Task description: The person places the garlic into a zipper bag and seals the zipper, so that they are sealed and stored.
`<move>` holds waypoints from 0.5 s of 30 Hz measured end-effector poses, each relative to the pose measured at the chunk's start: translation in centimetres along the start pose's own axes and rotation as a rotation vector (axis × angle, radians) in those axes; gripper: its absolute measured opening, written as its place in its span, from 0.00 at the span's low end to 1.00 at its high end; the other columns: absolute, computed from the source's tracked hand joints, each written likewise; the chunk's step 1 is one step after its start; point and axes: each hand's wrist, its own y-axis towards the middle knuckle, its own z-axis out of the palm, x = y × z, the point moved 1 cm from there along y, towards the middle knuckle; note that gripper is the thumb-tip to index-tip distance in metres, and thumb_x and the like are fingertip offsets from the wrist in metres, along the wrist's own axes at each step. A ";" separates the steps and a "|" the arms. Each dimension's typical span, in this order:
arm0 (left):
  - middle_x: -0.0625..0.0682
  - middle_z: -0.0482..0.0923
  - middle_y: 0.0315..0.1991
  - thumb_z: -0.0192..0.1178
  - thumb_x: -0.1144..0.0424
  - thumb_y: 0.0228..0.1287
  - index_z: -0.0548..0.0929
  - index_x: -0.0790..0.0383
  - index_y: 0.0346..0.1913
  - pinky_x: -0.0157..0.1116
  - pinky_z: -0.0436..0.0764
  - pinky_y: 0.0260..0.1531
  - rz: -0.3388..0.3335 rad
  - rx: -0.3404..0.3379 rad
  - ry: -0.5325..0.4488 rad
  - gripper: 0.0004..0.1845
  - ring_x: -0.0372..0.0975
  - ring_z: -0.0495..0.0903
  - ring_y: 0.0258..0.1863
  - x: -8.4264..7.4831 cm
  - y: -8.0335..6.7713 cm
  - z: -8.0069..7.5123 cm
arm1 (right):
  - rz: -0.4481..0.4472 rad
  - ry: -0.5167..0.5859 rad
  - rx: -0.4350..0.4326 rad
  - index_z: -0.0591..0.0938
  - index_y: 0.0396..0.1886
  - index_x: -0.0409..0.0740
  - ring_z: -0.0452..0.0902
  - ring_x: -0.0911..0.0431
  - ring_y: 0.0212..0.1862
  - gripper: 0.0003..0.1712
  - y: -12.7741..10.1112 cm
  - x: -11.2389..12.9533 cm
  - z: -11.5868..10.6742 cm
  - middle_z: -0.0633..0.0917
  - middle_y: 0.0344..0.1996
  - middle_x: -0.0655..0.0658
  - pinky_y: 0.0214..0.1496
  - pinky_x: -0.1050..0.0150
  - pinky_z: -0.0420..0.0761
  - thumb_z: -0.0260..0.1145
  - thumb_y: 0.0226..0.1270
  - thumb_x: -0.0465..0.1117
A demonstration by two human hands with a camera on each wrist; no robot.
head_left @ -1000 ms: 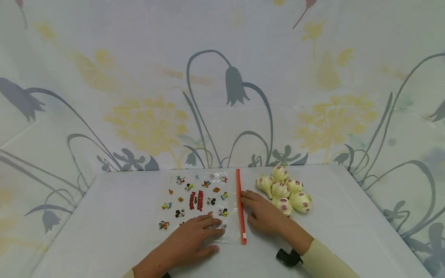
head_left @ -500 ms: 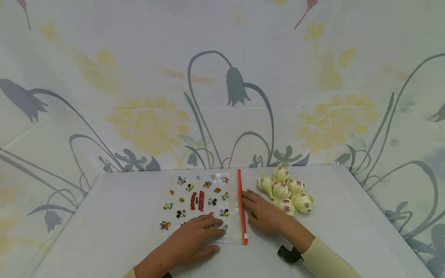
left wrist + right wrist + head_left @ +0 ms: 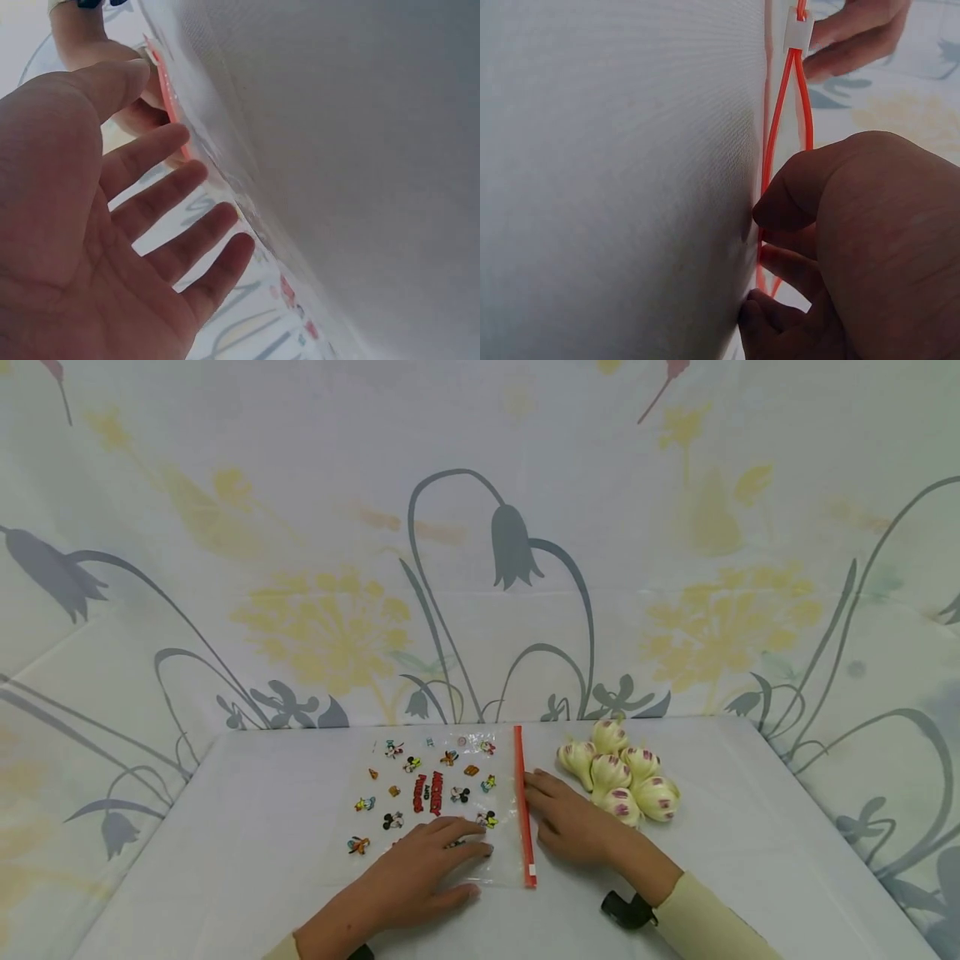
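Observation:
A clear zip bag (image 3: 408,785) printed with cartoon figures lies flat on the table, its red zip edge (image 3: 522,802) to the right. Over the bag's near part, my left hand (image 3: 427,868) spreads its fingers (image 3: 217,225); whether they touch the plastic I cannot tell. At the red edge, my right hand (image 3: 573,818) pinches the lower strip with curled fingers (image 3: 784,202), partly hidden by the hand. Below the white slider (image 3: 799,31), the two red strips stand apart. Several garlic bulbs (image 3: 611,770) sit in a cluster just beyond my right hand.
A white cloth covers the table (image 3: 247,827). Behind it rises a flower-printed fabric backdrop (image 3: 465,635), with side panels at left and right. A black wrist device (image 3: 628,910) is on my right wrist.
My left hand's fingers have lifted and spread slightly on the bag. My right hand stays at the red edge. The whole head view has shifted a little.

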 end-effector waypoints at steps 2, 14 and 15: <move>0.41 0.71 0.75 0.65 0.43 0.75 0.78 0.39 0.72 0.49 0.76 0.70 0.015 -0.011 0.006 0.26 0.41 0.70 0.74 -0.2 0.3 0.0 | 0.000 0.003 -0.003 0.71 0.78 0.34 0.57 0.38 0.82 0.32 0.0 0.0 0.0 0.67 0.80 0.37 0.80 0.42 0.64 0.60 0.76 0.34; 0.42 0.72 0.75 0.61 0.46 0.79 0.75 0.48 0.76 0.45 0.74 0.71 0.134 -0.041 0.071 0.28 0.41 0.69 0.75 -1.7 4.0 0.3 | -0.039 0.006 -0.016 0.73 0.76 0.34 0.59 0.36 0.81 0.32 0.0 -0.4 0.0 0.68 0.79 0.36 0.80 0.41 0.63 0.60 0.74 0.33; 0.42 0.73 0.75 0.61 0.47 0.79 0.76 0.48 0.76 0.45 0.75 0.70 0.147 -0.046 0.085 0.28 0.41 0.69 0.75 -1.8 4.2 0.3 | -0.043 0.007 -0.017 0.73 0.76 0.33 0.59 0.35 0.81 0.32 0.0 -0.4 0.0 0.68 0.79 0.35 0.80 0.41 0.64 0.60 0.73 0.32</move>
